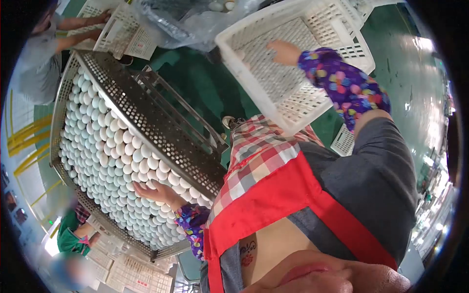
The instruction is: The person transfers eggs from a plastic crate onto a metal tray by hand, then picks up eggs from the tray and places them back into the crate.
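My left hand (156,192) rests over a metal perforated bin (146,132) full of pale white and bluish eggs (115,141). Its fingers are spread and touch or lie just above the eggs, with nothing seen in them. Inside a white plastic crate (254,100) is my right hand (285,52), its fingers partly stretched out and holding nothing that shows. A few eggs (240,54) sit by the crate's left wall, near that hand. Floral sleeves cover both forearms.
At the upper left a person (41,63) reaches to another white crate (112,31). A second person in green (73,237) is at the lower left, near stacked crates (132,276). Clear plastic sheeting (183,24) lies at the top. A metal frame (183,105) stands beside the bin.
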{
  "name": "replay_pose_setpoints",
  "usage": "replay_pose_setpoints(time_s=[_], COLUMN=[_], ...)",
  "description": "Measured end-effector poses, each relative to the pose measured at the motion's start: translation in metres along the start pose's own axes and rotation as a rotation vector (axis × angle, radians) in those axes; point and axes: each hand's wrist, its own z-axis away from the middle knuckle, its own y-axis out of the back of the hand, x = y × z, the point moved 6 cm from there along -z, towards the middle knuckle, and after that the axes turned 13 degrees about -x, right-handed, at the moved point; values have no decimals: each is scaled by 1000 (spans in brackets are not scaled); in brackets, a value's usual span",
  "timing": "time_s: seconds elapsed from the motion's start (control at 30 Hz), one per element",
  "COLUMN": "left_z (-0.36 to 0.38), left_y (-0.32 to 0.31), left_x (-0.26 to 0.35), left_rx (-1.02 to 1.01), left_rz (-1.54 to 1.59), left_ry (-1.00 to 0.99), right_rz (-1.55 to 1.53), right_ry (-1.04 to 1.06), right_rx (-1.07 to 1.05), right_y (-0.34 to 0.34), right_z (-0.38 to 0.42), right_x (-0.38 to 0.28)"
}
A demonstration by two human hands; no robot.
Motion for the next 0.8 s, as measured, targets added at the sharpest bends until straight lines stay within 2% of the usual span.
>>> replay_pose_setpoints(time_s=[0.03,0.07,0.13,0.2,0.27,0.3,0.4,0.47,0.53,0.63,0.7,0.8], left_z=[5,9,26,45,62,65,83,89,88,86,82,77], left_y=[-11,-20,-39,-57,-66,-67,-70,-71,-79,-81,-83,-90], left_x=[24,44,82,115,129,125,135,136,136,143,144,141], left_rx=[-31,-71,-94,-177,-248,-252,-245,-284,-307,-361,-379,-391], left_rz=[19,28,82,133,85,139,202,248,234,254,287,335], left_ry=[-16,-24,-213,-112,-122,-81,-49,-74,-14,-63,-62,-56], right_rz=[20,-4,-93,-254,-444,-430,96,-45,-12,242,120,-35], right_ry=[28,115,254,212,35,12,253,178,68,71,225,292], right_rx=[-109,-69,69,140,96,165,367,236,41,237,69,114], right_y=[-24,-40,-74,-96,-110,-96,-122,-132,-103,-121,-133,-118], right_z=[-18,-36,-77,-110,-120,-102,-120,-131,-120,-149,-164,-155], right_x=[-2,-8,-16,-27,-45,-65,-70,-65,-75,-73,-59,-49])
